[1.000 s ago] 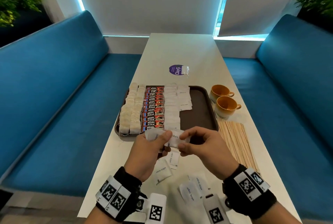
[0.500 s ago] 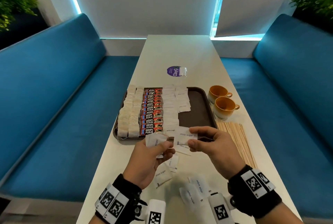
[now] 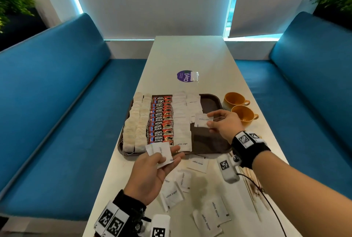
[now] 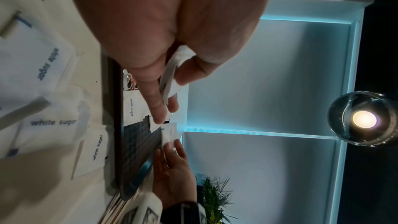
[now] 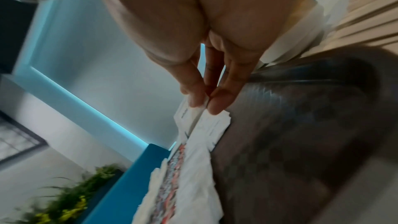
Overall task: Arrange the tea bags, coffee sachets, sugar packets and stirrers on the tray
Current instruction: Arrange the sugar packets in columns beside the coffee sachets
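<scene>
A dark brown tray [image 3: 211,103] on the white table holds rows of tea bags [image 3: 136,122], red coffee sachets [image 3: 162,120] and white sugar packets [image 3: 182,122]. My right hand [image 3: 211,122] pinches one sugar packet [image 3: 202,120] between thumb and fingers, just above the short right-hand sugar row; the pinch shows in the right wrist view [image 5: 200,106]. My left hand [image 3: 163,157] holds a small stack of sugar packets [image 3: 160,153] at the tray's near edge, thumb on top [image 4: 170,81]. Loose sugar packets [image 3: 209,215] lie on the table in front. Wooden stirrers [image 3: 253,189] lie right of the tray, mostly under my right arm.
Two orange cups [image 3: 235,99] stand right of the tray, close to my right hand. A purple round sticker [image 3: 185,76] with a small clear packet lies further up the table. Blue benches [image 3: 57,103] flank both long sides of the table.
My right hand has taken one sugar packet from the left hand's stack and carried it forward and right over the tray. The left hand stayed at the tray's near edge with its stack.
</scene>
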